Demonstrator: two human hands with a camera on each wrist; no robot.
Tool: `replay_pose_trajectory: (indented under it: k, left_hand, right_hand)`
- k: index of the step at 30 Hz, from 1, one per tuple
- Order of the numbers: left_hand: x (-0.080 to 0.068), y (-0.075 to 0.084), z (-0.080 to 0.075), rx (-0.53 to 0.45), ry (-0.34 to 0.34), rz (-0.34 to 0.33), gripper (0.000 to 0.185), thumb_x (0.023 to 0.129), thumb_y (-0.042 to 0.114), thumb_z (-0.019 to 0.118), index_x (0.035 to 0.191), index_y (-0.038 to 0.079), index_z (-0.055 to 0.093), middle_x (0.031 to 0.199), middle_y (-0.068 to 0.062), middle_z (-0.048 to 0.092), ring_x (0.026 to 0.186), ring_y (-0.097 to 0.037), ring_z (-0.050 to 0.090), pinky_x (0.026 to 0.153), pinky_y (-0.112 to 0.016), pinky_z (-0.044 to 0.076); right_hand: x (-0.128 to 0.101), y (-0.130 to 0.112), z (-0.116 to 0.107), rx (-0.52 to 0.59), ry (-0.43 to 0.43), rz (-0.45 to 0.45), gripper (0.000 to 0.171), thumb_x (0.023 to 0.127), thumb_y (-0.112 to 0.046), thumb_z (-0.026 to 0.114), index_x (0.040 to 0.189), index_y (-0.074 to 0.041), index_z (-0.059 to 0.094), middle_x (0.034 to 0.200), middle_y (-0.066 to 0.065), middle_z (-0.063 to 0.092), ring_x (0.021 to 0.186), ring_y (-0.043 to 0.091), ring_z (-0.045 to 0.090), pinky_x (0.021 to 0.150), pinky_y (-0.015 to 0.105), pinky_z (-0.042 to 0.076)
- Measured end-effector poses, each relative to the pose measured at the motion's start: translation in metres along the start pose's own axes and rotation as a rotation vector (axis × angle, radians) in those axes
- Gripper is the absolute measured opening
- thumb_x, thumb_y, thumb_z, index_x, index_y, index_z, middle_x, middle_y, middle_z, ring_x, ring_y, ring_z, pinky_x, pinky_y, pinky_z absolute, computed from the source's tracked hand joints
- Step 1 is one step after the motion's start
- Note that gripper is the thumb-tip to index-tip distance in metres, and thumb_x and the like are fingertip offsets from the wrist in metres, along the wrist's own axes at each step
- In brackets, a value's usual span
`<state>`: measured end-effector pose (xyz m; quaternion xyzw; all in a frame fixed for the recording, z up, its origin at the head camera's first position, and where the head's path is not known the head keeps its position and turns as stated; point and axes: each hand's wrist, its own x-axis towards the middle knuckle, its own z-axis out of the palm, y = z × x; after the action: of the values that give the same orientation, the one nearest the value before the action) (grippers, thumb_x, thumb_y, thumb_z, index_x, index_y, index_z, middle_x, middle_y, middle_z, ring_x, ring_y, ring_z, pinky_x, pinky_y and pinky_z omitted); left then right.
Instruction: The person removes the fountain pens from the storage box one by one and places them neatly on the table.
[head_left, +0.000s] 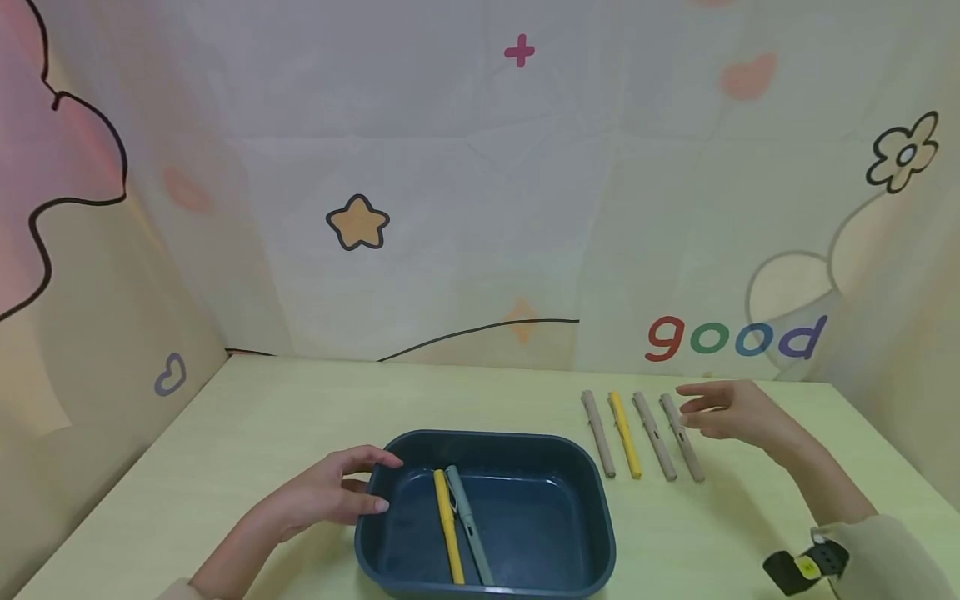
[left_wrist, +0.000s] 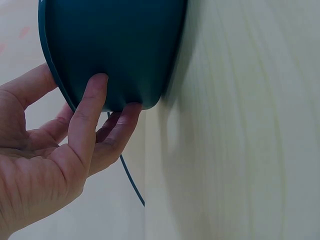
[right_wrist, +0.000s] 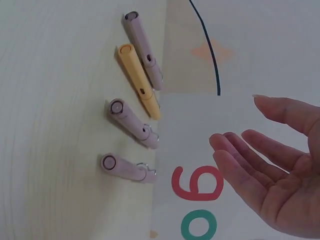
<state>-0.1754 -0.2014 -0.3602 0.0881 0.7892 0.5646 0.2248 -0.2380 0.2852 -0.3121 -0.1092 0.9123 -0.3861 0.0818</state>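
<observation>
Your left hand [head_left: 330, 492] grips the dark blue tray [head_left: 540, 525] on its left side, close to the tray's far left corner; fingertips come over the rim while others press the outside of the wall. Your right hand [head_left: 738, 412] is empty, its fingers gently bent and spread apart. It hovers toward the far right corner of the table surface [head_left: 300, 408], near the far end of the rightmost grey pen [head_left: 682, 437], and the right wrist view shows a gap between your fingertips and the pens. That pen ends a row of four near the surface's far edge, right of the middle: from the left, a grey pen [head_left: 597, 433], a yellow pen [head_left: 625, 433], a second grey pen [head_left: 654, 436] and the rightmost one, clip ends facing the far edge. Inside the tray, left of its middle, a yellow pen and a blue-grey pen [head_left: 469, 525] lie side by side, running from its far wall toward its near wall.
</observation>
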Motion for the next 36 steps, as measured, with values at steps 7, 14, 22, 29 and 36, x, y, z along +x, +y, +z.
replay_pose_trajectory:
  k: [7,14,22,29,36]
  left_hand:
    - [0.0,0.0,0.001,0.001,-0.001,-0.011,0.052,0.078,0.009,0.071,0.125,0.004,0.047,0.133,-0.025,0.038,0.098,-0.025,0.056,0.076,-0.044,0.051]
    - [-0.001,-0.001,0.001,-0.008,-0.019,-0.004,0.052,0.08,0.008,0.069,0.126,0.003,0.046,0.134,-0.027,0.035,0.1,-0.025,0.056,0.076,-0.045,0.051]
    - [0.001,0.0,0.001,0.003,-0.009,0.006,0.053,0.079,0.008,0.069,0.126,0.003,0.046,0.134,-0.026,0.036,0.099,-0.025,0.055,0.076,-0.044,0.051]
    - [0.0,0.002,0.001,0.008,-0.004,0.003,0.052,0.079,0.008,0.069,0.126,0.003,0.046,0.133,-0.026,0.036,0.099,-0.025,0.055,0.076,-0.044,0.051]
    - [0.0,0.003,0.002,0.006,0.01,-0.014,0.052,0.079,0.009,0.07,0.125,0.004,0.047,0.134,-0.026,0.036,0.103,-0.028,0.055,0.077,-0.047,0.05]
  right_hand:
    - [-0.008,-0.028,0.016,0.013,-0.01,-0.118,0.054,0.084,-0.02,0.065,0.127,0.008,0.047,0.109,0.022,0.06,0.094,0.027,0.062,0.078,0.037,0.051]
    - [-0.009,-0.056,0.038,0.048,-0.044,-0.188,0.055,0.082,-0.021,0.068,0.126,0.007,0.048,0.106,0.019,0.062,0.092,0.026,0.063,0.076,0.033,0.052]
    - [-0.009,-0.078,0.062,0.046,-0.093,-0.274,0.051,0.082,-0.017,0.068,0.124,0.005,0.051,0.103,0.014,0.063,0.092,0.024,0.063,0.076,0.033,0.052]
    - [-0.009,-0.09,0.085,0.05,-0.154,-0.327,0.049,0.081,-0.017,0.069,0.121,0.005,0.053,0.101,0.015,0.063,0.092,0.023,0.063,0.083,0.034,0.049]
    - [-0.003,-0.098,0.109,0.094,-0.233,-0.339,0.047,0.08,-0.014,0.069,0.12,0.007,0.053,0.1,0.018,0.063,0.086,0.02,0.064,0.072,0.024,0.051]
